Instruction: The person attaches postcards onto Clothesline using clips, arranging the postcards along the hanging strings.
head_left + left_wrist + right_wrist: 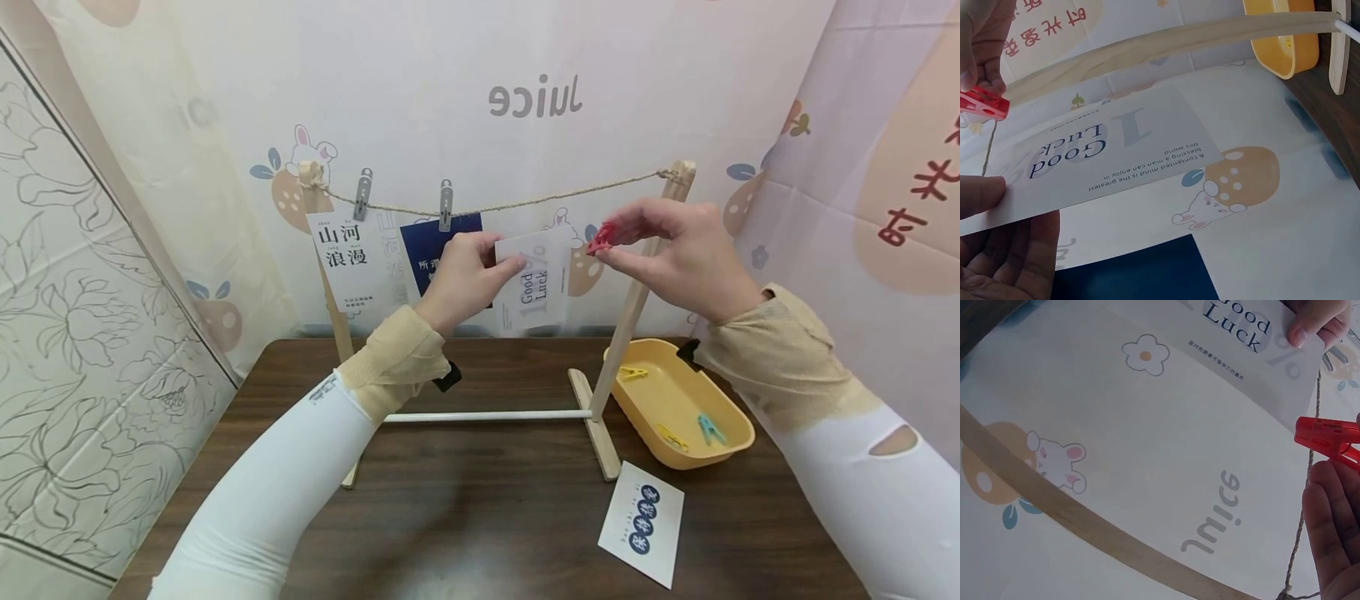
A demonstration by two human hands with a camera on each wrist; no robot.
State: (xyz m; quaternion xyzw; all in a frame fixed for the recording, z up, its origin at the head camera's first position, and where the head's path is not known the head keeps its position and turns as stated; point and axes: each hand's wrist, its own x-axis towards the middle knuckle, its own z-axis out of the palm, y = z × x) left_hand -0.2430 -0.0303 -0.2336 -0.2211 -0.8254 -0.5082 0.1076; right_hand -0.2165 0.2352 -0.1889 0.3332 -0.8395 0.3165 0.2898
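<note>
A white "Good Luck" card (534, 279) hangs just under the twine (551, 200), pinched at its upper left edge by my left hand (468, 275). To its right, my right hand (682, 254) pinches a red clothespin (600, 239) between thumb and fingers. In the right wrist view the red clothespin (1329, 436) is beside the twine (1302, 512), apart from the card (1241, 344). Two grey clips, the left (363, 194) and the right (446, 205), hold a white card (352, 262) and a dark blue card (420, 250) on the twine.
A wooden frame's right post (633, 308) stands near my right hand. Behind it on the table (465, 517) sits a yellow basket (675, 400) holding yellow and teal clothespins. Another printed card (643, 525) lies in front of the basket. A patterned curtain (420, 92) hangs behind.
</note>
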